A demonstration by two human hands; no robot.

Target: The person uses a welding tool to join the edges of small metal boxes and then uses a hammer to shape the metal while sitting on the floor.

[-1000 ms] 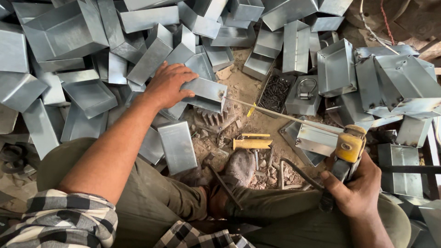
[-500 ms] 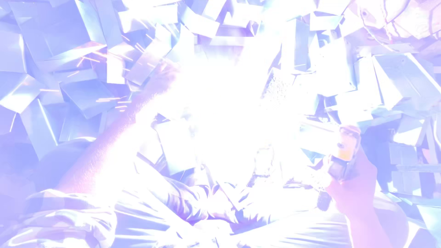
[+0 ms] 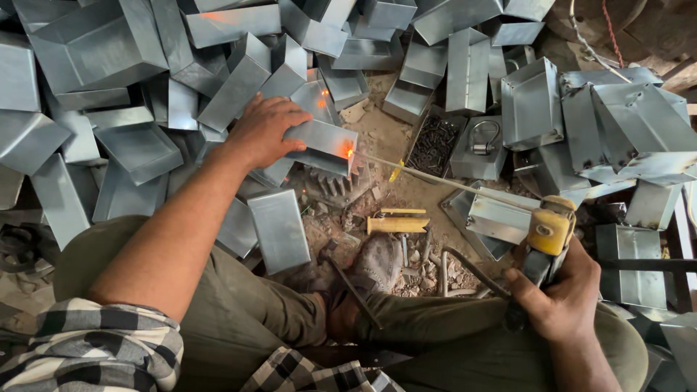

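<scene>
Pressing down on a metal box (image 3: 321, 147), the left hand (image 3: 263, 131) is lying flat, fingers spread. The right hand (image 3: 557, 294) is gripping a welding holder (image 3: 546, 239) tightly, its rod (image 3: 435, 177) touching the box's glowing corner.

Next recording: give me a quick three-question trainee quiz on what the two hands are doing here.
1. True or false: the left hand rests on a metal box.
2. What does the right hand grip? A) hammer B) rod holder C) pliers
3. Where does the orange glow sit?

Key: 1 true. 2 B. 3 At the tip of the thin rod, on the edge of the metal box.
</scene>
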